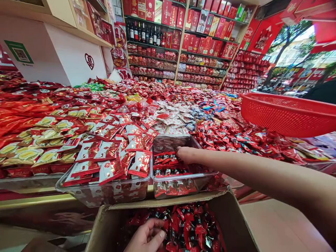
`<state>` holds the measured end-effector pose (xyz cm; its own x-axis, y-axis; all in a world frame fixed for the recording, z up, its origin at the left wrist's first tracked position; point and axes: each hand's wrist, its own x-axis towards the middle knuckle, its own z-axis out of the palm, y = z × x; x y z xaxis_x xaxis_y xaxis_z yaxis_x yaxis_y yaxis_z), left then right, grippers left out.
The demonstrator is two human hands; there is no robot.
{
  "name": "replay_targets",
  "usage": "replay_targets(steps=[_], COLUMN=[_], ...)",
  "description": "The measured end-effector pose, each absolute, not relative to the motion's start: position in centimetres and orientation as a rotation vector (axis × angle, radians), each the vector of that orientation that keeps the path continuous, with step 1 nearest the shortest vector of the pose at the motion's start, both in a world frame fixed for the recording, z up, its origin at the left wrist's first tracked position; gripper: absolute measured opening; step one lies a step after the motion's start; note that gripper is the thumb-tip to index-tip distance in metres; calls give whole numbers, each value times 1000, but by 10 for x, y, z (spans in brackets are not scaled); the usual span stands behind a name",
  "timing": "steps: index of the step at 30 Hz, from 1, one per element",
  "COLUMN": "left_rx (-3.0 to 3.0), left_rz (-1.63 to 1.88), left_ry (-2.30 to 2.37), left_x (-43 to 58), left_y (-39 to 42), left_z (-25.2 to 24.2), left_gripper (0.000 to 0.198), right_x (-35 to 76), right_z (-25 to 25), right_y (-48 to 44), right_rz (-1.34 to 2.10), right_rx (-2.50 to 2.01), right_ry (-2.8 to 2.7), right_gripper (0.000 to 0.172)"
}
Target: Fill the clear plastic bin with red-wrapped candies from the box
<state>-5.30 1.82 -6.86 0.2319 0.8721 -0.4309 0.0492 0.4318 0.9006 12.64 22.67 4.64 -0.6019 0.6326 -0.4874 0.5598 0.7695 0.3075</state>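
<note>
My left hand (147,236) is over the open cardboard box (237,222), just above a heap of red-and-black wrapped candies (187,225). Its fingers are loosely curled, with the thumb apart from the index finger and nothing visible between them. My right hand (186,154) reaches down into a clear plastic bin (173,177) behind the box. Rows of red-and-black candies (166,159) lie in that bin beside the hand. The right fingers point down and are mostly hidden, so what they hold cannot be seen.
A clear bin (105,191) heaped with red-and-white packets (109,150) stands left of it. White packets (172,117) lie behind. A red plastic basket (286,113) is at the right. Shelves (181,52) of boxes and bottles line the back.
</note>
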Motion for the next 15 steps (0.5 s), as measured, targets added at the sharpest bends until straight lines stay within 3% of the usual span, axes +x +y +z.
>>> replay_targets(steps=[6,15], left_rx=[1015,1355], left_rz=[638,492], left_ry=[1174,1286], left_x=[-56,-59], left_y=[20,25], left_z=[-67,-69], left_gripper=[28,27], right_x=[119,114], right_z=[60,69], right_y=[229,238], right_rz=[104,78], right_rx=[887,1014], right_ry=[2248,2260], right_gripper=[32,26])
